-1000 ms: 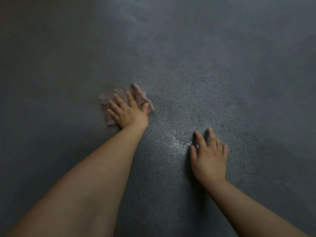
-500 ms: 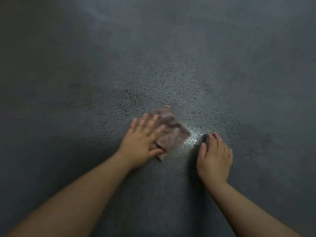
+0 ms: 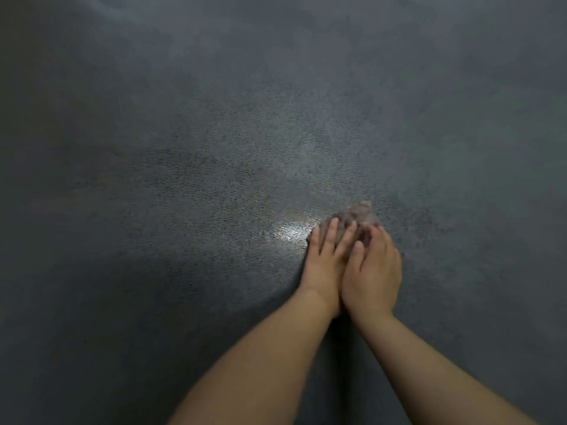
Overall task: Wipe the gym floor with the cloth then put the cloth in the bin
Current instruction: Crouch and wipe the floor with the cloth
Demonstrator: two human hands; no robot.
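1. Head view, fingers first: the left hand [image 3: 325, 259] lies flat, fingers spread and pointing to the far side, pressing down on the near-left part of the cloth [image 3: 359, 217]. Nothing is pinched; the palm and fingers simply bear on it.
2. The right hand [image 3: 372, 265] sits just beside the left hand, touching it along the thumb side. Its fingers curl loosely and their tips reach the cloth's near edge. Whether they actually grip the fabric I cannot tell; that part is blurred.
3. Cloth: a small, crumpled, pinkish-grey wad on the floor [image 3: 184, 148], lying directly beyond both sets of fingertips, on the far side. It is bunched, so no clear long axis can be read; if anything it runs near-left to far-right.
4. Both hands are about equally close to the cloth. The left covers more of it; the right is at its near-right margin.
5. Immediately left of the left fingertips, a wet patch [image 3: 293, 233] glints on the dark speckled floor, touching the cloth's left edge.
6. Judgement: wiping is in progress and the wet patch remains, so the next stroke would likely need to carry the cloth leftward over it.
7. No bin is in view; the disposal step is not yet begun.
8. Both forearms enter from the near edge, converging toward the cloth.
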